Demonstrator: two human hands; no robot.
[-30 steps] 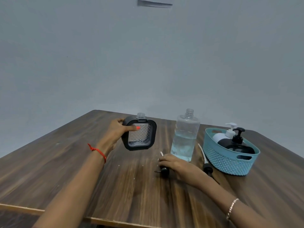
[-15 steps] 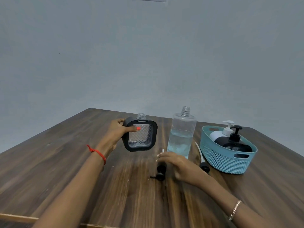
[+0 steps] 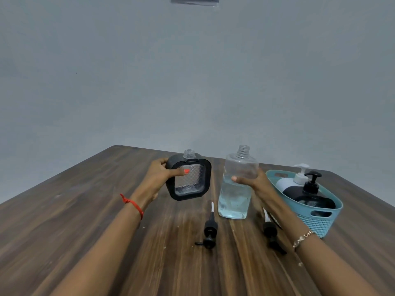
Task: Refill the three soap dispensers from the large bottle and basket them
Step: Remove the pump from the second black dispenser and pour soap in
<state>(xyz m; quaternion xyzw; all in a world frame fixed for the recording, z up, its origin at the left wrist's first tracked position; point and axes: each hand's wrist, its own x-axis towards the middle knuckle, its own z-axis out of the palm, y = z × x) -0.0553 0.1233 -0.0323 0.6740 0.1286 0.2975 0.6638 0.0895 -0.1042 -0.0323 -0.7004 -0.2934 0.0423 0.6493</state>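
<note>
My left hand [image 3: 162,176] grips a square black-framed soap dispenser [image 3: 189,180] with a clear patterned front and an open neck, tilted a little above the table. My right hand [image 3: 254,181] grips the large clear bottle [image 3: 235,189], which is uncapped and roughly half full of pale blue liquid. A black pump head [image 3: 210,228] with its white tube lies on the table in front of the bottle. A second black pump [image 3: 271,230] lies to the right, partly under my right forearm. A teal basket [image 3: 316,218] holds a white-pump dispenser [image 3: 299,176] and a black-pump dispenser [image 3: 311,188].
The dark wooden table [image 3: 85,221] runs back to a plain grey wall. The basket stands near the table's right side, close behind my right wrist. Bare wood lies at the left and in the foreground.
My right hand let go of the pump head on the table and rose to grip the large bottle. The left hand still holds the square dispenser in about the same place.
</note>
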